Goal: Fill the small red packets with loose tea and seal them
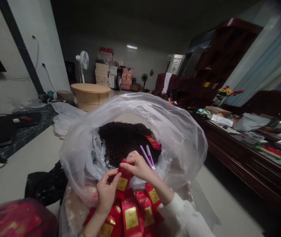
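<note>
Between my two hands is a small red packet with a gold label (122, 184). My left hand (107, 189) grips its left side, thumb in front. At the packet's top edge, the fingers of my right hand (137, 164) pinch it. Several similar red packets (131, 217) lie below, close to my wrists. Behind my hands a large clear plastic bag (179, 141) gapes wide, holding a heap of dark, dry leaf-like stuff (120, 140). Purple-handled scissors (148, 156) and another red packet (153, 142) rest on that heap.
A clear bag of red packets (19, 219) and a black plastic bag (46, 184) lie at left. A dark wooden table (225, 148) with clutter stands at right. Farther back are a round wooden table (91, 88), a white fan (83, 61) and stacked boxes (102, 72).
</note>
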